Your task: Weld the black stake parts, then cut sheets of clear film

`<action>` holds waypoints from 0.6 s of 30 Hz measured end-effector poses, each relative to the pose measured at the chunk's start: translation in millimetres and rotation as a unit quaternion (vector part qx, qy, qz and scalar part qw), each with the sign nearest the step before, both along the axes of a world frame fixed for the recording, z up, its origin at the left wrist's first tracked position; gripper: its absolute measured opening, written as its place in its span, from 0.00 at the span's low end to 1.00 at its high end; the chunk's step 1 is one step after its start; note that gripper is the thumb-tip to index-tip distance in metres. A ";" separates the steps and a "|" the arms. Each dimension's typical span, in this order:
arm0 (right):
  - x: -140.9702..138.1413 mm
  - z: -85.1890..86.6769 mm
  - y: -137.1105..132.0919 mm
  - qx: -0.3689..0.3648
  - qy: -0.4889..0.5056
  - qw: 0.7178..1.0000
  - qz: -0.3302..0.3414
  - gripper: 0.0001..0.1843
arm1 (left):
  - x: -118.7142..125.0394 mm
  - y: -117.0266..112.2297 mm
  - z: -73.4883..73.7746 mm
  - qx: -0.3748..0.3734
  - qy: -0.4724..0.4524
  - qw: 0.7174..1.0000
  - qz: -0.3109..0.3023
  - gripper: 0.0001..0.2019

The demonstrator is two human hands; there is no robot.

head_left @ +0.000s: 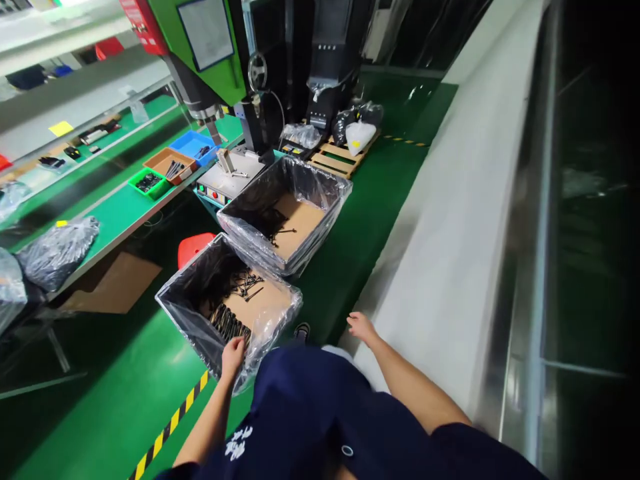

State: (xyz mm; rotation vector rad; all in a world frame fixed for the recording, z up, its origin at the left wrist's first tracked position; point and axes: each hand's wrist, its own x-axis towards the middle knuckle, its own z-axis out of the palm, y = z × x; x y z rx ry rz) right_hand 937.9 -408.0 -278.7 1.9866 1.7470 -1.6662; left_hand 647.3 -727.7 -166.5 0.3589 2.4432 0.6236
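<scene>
White bag (361, 133) on wooden pallet (343, 155)

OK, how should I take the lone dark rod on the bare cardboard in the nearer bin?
Probably pinch the dark rod mid-shaft, from above: it is slim, lies flat on the cardboard, and the nearer bin is open-topped.

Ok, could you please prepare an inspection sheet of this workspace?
Surface: green-topped workbench carrying green tray, brown tray and blue tray.
Job's things: dark slender parts inside near plastic-lined bin and far plastic-lined bin.
Clutter: dark plastic-bagged bundle on the workbench; cardboard sheet below its edge.
Hands: left hand curled by the near bin, contact unclear; right hand apart, nothing visible held.
Cables: apparently one thin cable beside the handwheel.
Surroundings: green machine, wooden pallet with bags, striped floor tape.
</scene>
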 end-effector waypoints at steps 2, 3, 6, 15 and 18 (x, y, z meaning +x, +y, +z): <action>26.4 6.9 24.6 -0.048 -0.019 0.998 -0.024 0.09 | -6.2 56.3 1.4 0.051 -0.013 0.999 -0.015 0.17; 39.0 9.9 37.2 -0.069 -0.029 0.997 -0.031 0.08 | -5.2 82.8 1.1 0.071 -0.022 0.997 -0.019 0.18; 68.5 12.0 81.8 -0.106 -0.057 0.992 -0.034 0.07 | 10.8 152.5 -5.8 0.099 -0.055 0.993 -0.015 0.18; 72.1 -37.8 302.6 -0.159 -0.003 0.984 -0.084 0.03 | 77.0 337.5 -28.5 -0.030 -0.094 0.995 -0.014 0.05; 56.2 -28.0 395.8 -0.140 0.038 0.988 -0.061 0.03 | 86.1 413.2 -18.2 -0.126 -0.075 0.989 -0.030 0.09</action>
